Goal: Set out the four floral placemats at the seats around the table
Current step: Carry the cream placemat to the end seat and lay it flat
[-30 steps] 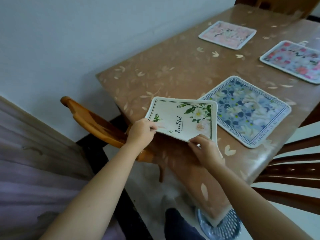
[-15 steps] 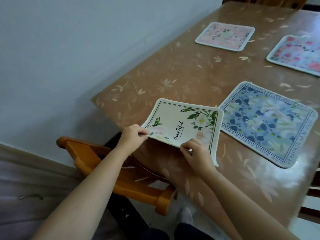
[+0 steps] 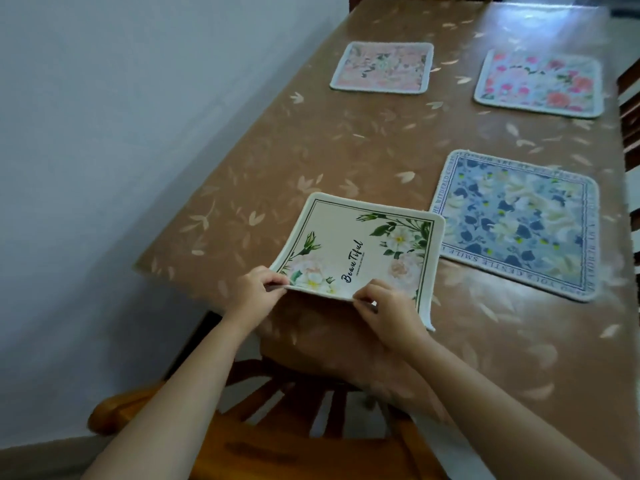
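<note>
A cream placemat (image 3: 360,247) with green leaves, pale roses and the word "Beautiful" lies at the table's near left corner, its near edge lifted. My left hand (image 3: 256,292) pinches that edge at its left corner, and my right hand (image 3: 384,306) pinches it further right. To its right a blue floral placemat (image 3: 519,223) lies flat. At the far end lie a pink placemat (image 3: 381,67) on the left and a red-flowered placemat (image 3: 540,83) on the right.
The table (image 3: 346,143) has a brown cover printed with pale leaves and stands against a white wall (image 3: 121,133) on the left. A wooden chair (image 3: 242,427) is tucked under the near edge. Another chair's slats (image 3: 630,126) show at the right edge.
The view has shifted so more of the table shows. Both hands have carried the cream placemat further onto the table, and most of it now lies flat beside the blue one.
</note>
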A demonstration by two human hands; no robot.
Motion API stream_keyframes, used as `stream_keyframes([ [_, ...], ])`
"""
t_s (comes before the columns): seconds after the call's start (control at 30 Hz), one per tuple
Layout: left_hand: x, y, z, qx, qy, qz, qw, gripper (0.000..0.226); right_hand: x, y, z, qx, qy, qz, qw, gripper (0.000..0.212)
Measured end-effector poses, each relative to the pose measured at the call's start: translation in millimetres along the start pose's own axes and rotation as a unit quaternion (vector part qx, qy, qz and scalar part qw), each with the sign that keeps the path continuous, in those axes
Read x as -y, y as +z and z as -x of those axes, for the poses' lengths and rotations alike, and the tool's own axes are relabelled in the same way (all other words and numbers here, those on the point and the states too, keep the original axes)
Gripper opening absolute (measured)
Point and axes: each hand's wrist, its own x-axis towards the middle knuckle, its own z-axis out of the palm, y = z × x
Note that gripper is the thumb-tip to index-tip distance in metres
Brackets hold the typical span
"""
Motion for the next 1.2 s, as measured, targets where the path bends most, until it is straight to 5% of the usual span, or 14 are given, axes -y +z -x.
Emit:
stream_keyframes([
  [0.3, 62.4, -37.6, -57.4, 0.073, 0.068, -0.015, 0.995, 0.014, 45.4, 65.1, -29.3, -0.044, 0.123, -0.021, 0.991, 0.004],
  [0.57, 78.1, -34.8, -53.0, 0.129, 0.265, -0.094, 0.951, 0.016, 76.0, 106.5, -39.8, -0.056, 0.157, -0.028, 0.986, 0.004],
  [0.93, 91.0, -35.2, -65.5, 0.116, 0.184, 0.046, 0.975, 0.013, 64.8, 80.3, -13.1, 0.015, 0.143, -0.008, 0.99, 0.016],
  [1.2, 110.6, -48.3, -92.1, 0.103, 0.114, 0.05, 0.987, 0.013, 61.3, 75.1, -1.7, 0.047, 0.11, -0.011, 0.993, 0.029],
])
